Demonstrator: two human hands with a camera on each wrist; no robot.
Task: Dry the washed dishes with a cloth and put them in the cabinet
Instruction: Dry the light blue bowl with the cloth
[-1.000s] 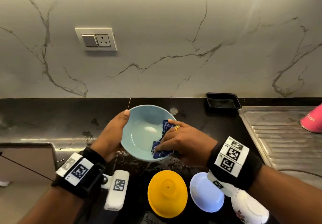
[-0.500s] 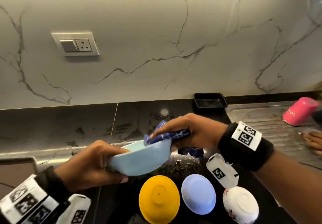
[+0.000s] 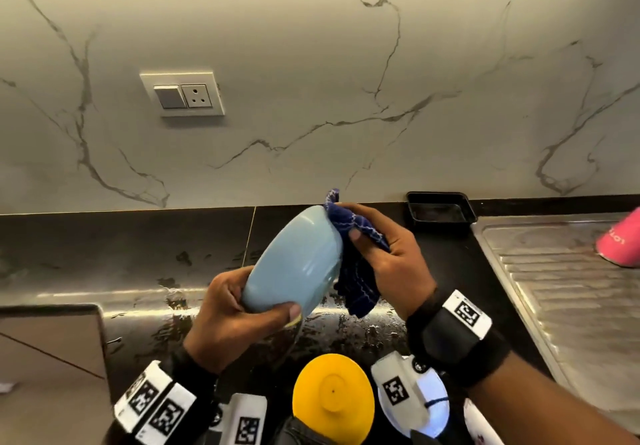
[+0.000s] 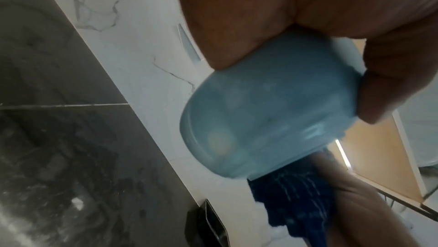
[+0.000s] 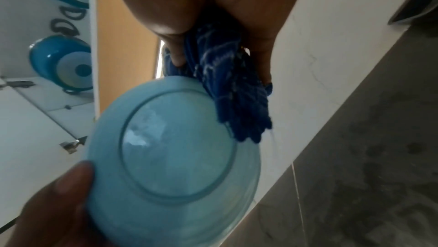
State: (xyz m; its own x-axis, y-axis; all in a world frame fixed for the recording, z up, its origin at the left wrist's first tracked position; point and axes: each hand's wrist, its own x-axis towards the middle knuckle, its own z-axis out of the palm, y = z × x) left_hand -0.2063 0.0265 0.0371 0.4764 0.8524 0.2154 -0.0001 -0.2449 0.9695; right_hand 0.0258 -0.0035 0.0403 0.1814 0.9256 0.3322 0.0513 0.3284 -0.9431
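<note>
A light blue bowl [image 3: 298, 257] is held above the black counter, tipped so its underside faces me. My left hand [image 3: 235, 309] grips its lower rim, thumb on the outside. My right hand [image 3: 377, 250] holds a dark blue patterned cloth [image 3: 356, 271] bunched against the bowl's upper right rim. The left wrist view shows the bowl [image 4: 267, 116] with my fingers round it and the cloth [image 4: 298, 200] beyond. In the right wrist view the bowl's base ring [image 5: 175, 148] faces the camera, the cloth [image 5: 227, 89] pressed to its edge.
On the wet black counter [image 3: 121, 254] below lie an upturned yellow bowl [image 3: 332, 396] and a pale plate [image 3: 436, 410]. A black tray [image 3: 440, 214] sits at the back. A steel drainboard [image 3: 571, 288] with a pink cup [image 3: 620, 243] is at right.
The bowl has been turned from mouth-up to underside facing me and lifted. The cloth has come out of the inside and now wraps the upper rim.
</note>
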